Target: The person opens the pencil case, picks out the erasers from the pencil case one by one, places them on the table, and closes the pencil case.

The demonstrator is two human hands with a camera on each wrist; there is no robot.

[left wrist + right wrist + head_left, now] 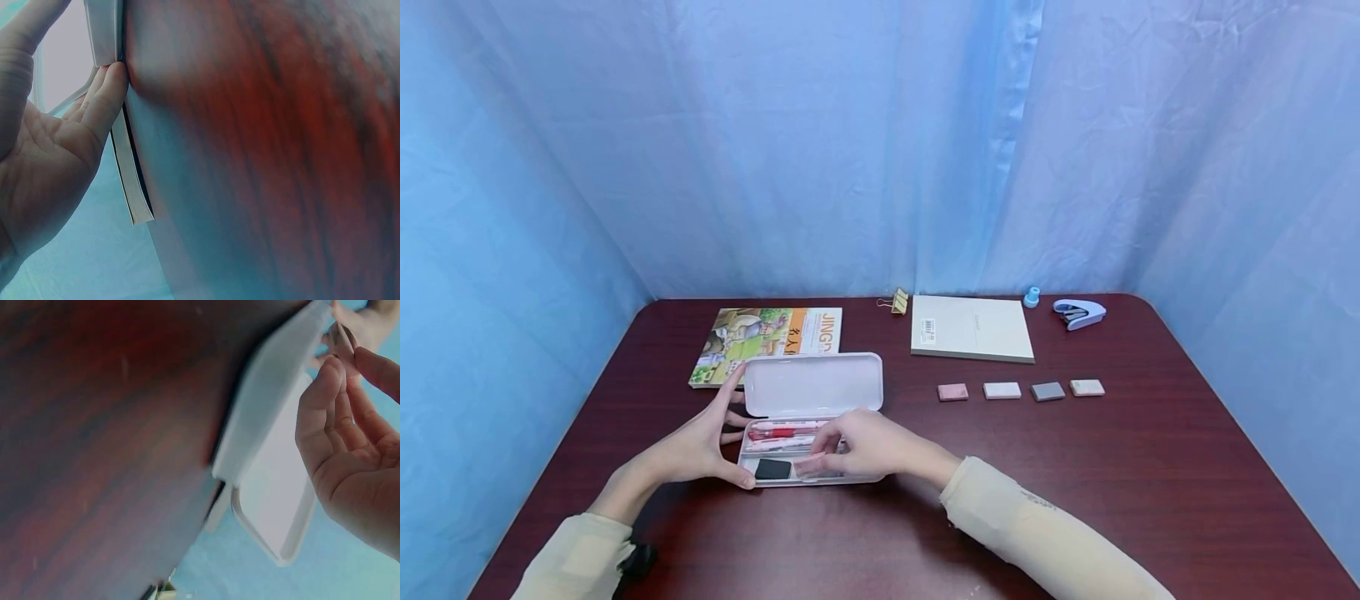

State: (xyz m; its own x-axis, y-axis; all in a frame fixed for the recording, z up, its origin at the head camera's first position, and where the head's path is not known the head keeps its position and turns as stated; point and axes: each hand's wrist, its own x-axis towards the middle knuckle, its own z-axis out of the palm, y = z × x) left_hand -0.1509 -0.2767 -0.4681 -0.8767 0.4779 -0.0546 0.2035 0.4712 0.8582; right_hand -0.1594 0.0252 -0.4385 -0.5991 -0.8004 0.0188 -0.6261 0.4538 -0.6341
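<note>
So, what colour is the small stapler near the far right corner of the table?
The small stapler is pale lavender-blue; the head view shows it best.

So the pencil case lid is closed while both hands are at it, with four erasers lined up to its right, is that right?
Not quite. The head view shows the pencil case lid open, standing behind the tray. Both the left hand and right hand are at it, with four erasers to its right.

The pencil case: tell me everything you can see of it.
The pencil case is a white, plastic-looking box with rounded corners, lying open on the dark red table, its lid folded back away from the person. The tray holds pink and red pens in a row, and a black eraser in a front compartment. The left hand braces its left end, thumb at the front corner. The right hand reaches into the tray, its fingers at a pink eraser.
</note>
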